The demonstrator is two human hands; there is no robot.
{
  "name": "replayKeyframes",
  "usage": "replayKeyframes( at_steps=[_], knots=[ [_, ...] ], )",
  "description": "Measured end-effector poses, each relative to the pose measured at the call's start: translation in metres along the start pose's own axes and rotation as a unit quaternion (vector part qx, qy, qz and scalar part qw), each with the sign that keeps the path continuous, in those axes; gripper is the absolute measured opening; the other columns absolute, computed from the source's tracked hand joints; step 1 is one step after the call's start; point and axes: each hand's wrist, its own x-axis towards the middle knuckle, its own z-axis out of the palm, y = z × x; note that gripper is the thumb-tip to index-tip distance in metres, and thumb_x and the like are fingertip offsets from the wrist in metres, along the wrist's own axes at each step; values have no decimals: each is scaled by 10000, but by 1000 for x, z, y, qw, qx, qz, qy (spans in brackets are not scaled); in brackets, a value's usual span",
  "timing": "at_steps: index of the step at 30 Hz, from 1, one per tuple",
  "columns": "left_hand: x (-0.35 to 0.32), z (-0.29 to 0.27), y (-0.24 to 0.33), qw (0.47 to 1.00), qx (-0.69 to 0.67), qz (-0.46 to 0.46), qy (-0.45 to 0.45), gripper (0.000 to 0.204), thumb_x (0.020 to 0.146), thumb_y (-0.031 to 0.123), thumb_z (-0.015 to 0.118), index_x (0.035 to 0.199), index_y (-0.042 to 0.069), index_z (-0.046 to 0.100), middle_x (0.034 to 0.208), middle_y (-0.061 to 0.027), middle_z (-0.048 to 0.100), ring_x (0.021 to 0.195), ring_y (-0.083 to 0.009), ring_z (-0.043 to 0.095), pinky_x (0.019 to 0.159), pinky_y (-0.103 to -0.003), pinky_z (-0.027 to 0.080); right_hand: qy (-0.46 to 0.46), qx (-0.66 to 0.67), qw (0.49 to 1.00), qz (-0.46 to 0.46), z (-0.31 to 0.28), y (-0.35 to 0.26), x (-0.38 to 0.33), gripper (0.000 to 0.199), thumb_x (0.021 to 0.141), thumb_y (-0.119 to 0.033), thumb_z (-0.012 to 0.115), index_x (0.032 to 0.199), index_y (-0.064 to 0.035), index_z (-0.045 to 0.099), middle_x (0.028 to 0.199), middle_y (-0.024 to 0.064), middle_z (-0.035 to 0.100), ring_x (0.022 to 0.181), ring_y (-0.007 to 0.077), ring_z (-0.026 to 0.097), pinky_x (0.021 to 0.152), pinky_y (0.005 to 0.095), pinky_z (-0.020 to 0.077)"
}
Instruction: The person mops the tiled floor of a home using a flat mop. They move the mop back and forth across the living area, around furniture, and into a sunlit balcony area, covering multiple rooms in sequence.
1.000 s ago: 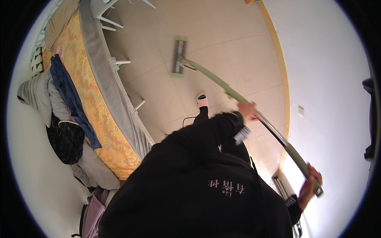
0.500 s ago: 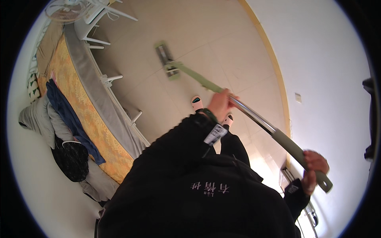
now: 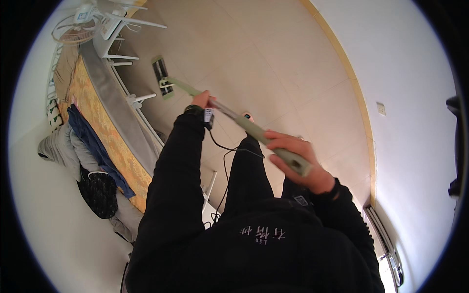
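A flat mop [image 3: 244,126] with a green and silver pole slants across the view from upper left to lower right. Its rectangular head [image 3: 159,67], green-edged with a dark middle, rests on the floor near the bed's legs. Low on the pole, by the metal section, my left hand [image 3: 202,100] is wrapped round it. My right hand [image 3: 305,161] holds the green grip near its top end, fingers across the upper side. A black cable [image 3: 225,171] hangs from a small device at my left wrist.
To the left stands a bed [image 3: 105,117] with orange patterned cover, heaped clothes [image 3: 100,193] and white legs. Beyond it are a white chair [image 3: 110,36] and a fan [image 3: 75,31]. A white wall [image 3: 410,63] runs along the right, above tiled floor [image 3: 239,53].
The mop head has slid left toward the bed. Both hands have moved left with the pole, the right one also upward in the view.
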Motion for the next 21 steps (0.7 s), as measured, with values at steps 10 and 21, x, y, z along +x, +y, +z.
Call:
replayKeyframes(
  at_steps=[10,21],
  knots=[
    [-203,423,-44,930,-154,-107,-315,294,968,247,488,911,-37,442,765,-203,599,596,-298,629,543,-425,567,392,-24,897,204,-136,-85,-352,191,865,-108,649,1036,-35,606,1196,213,628,1219,352,554,1091,465,361],
    [-328,502,-58,928,-94,-110,-343,260,954,267,548,869,21,562,723,-110,618,630,-230,644,599,-349,550,485,-85,866,88,-141,-127,-474,267,867,-177,591,1059,-4,523,1111,252,609,1096,374,598,1018,515,444]
  ],
)
